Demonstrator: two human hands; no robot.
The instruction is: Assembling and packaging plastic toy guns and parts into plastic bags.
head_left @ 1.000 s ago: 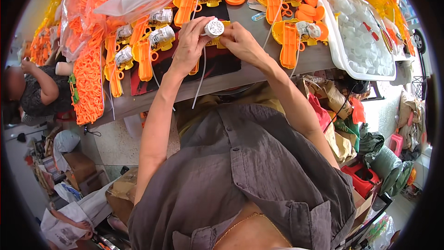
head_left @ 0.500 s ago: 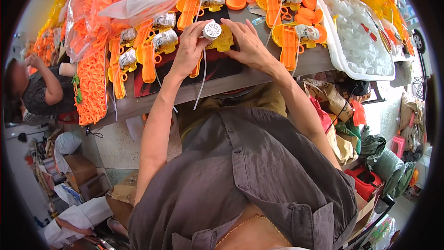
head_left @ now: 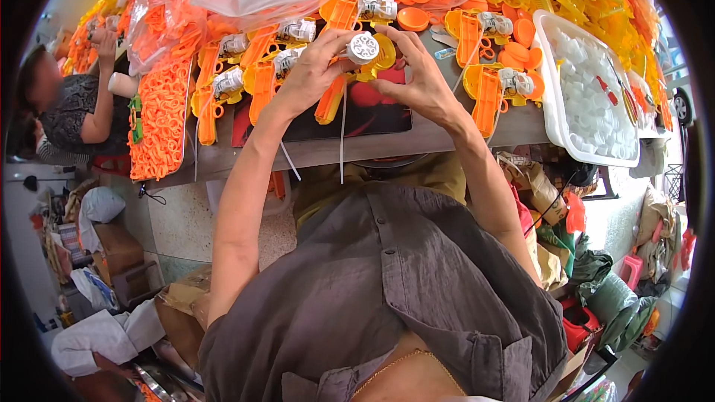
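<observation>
The right hand (head_left: 421, 85) has loosened around the toy (head_left: 368, 72), leaving the left hand (head_left: 326, 63) as its main support.

A second ago the right fingers were bunched on the yellow part (head_left: 386, 53); now thumb and forefinger stand spread around it, and a rounder face shows, so the toy was probably turned. The left hand pinches behind the white round end (head_left: 363, 47), above the dark mat (head_left: 372, 120) near the table's (head_left: 380, 145) front edge, where a tube (head_left: 343, 141) hangs over. The left palm hides the barrel; whether the right fingertips touch, I cannot tell.
</observation>
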